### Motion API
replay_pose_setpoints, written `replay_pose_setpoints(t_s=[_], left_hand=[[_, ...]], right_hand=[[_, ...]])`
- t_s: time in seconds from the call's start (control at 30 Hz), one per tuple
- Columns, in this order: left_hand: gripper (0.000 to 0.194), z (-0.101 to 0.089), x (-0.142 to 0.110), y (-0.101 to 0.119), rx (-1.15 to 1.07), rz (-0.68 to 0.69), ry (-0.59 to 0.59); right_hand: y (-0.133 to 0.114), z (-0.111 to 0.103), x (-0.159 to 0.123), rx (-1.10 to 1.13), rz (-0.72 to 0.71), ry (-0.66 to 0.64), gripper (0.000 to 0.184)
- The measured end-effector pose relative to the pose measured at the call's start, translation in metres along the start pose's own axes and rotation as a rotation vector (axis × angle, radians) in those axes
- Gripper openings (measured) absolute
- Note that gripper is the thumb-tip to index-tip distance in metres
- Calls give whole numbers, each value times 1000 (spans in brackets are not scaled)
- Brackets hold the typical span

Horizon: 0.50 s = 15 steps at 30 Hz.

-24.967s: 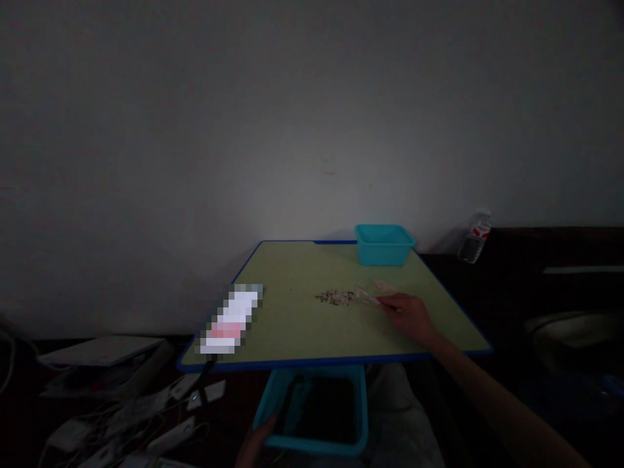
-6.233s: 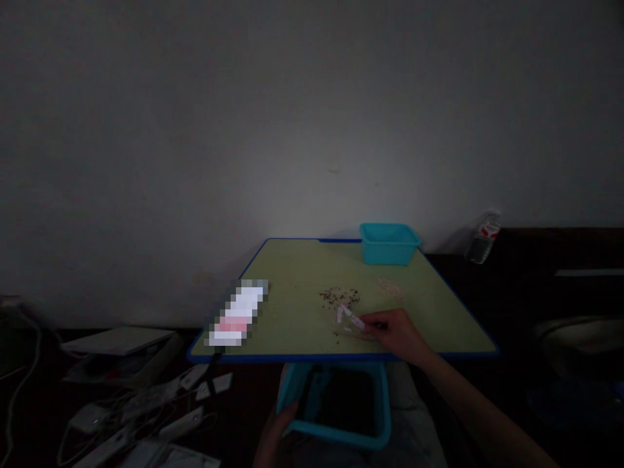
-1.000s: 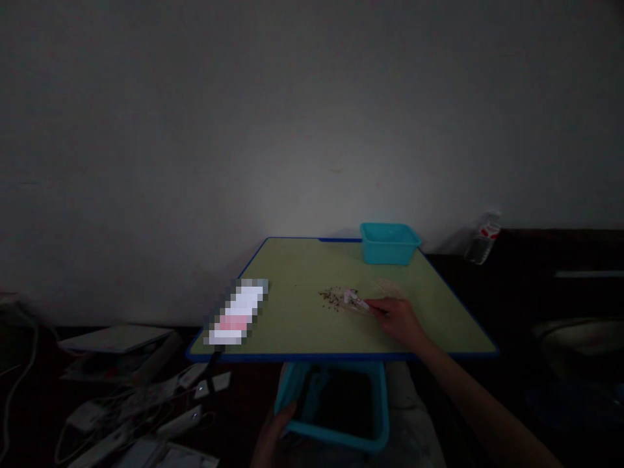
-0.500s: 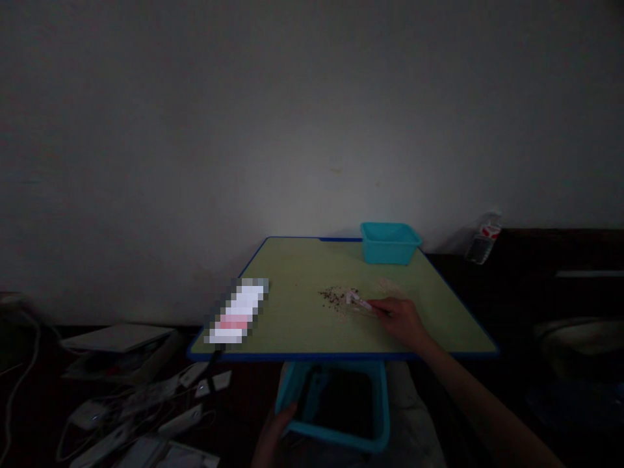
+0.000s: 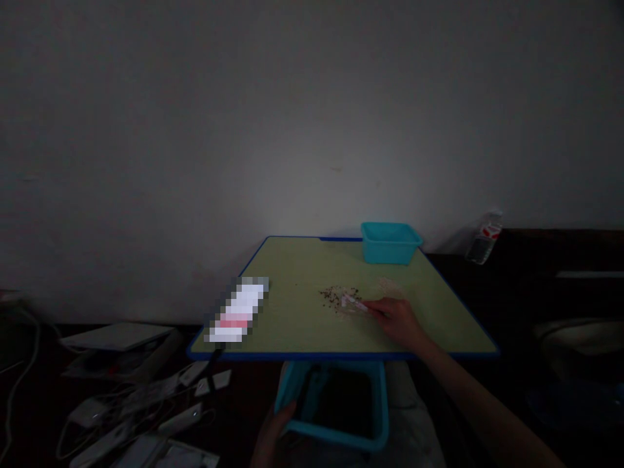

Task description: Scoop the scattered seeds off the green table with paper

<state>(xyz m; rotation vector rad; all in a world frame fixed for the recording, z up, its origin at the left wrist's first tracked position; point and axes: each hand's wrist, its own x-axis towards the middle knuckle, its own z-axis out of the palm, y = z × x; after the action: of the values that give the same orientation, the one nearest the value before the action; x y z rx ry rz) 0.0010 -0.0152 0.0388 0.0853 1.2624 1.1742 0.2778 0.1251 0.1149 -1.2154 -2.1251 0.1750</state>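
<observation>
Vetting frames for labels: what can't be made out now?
- Head view: contents of lower bin, lost in shadow.
- Head view: most fingers of left hand, behind that bin's wall.
- Head view: exact shape of pale object, small, blurred, its end in right hand.
- Head view: floor of far bin, behind its front wall.
- Head view: screen, pixelated.

"How many bins?"
"Two: near bin [image 5: 336,437] in the left hand's [image 5: 275,428] grip, far bin [image 5: 389,251] beyond the right hand's [image 5: 397,318]."
"Piles?"
"Two: mixed pile [image 5: 333,298] left of the right grip, pale pile [image 5: 389,285] just past it. Single grains are too small to count."
"Others?"
"One white strip [image 5: 353,302] in that grip, one table [image 5: 292,331] beneath, one bottle [image 5: 485,238] farther right."
</observation>
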Motion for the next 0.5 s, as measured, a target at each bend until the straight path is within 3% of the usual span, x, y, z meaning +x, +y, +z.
replay_pose_setpoints(t_s=[0.17,0.5], left_hand=[[61,2,-1,3,45,-49,71],[66,-4,3,-1,12,-25,-5]], right_hand=[[-1,2,-2,33,-45,-4,30],[-3,-1,-1,53,-23,10,30]])
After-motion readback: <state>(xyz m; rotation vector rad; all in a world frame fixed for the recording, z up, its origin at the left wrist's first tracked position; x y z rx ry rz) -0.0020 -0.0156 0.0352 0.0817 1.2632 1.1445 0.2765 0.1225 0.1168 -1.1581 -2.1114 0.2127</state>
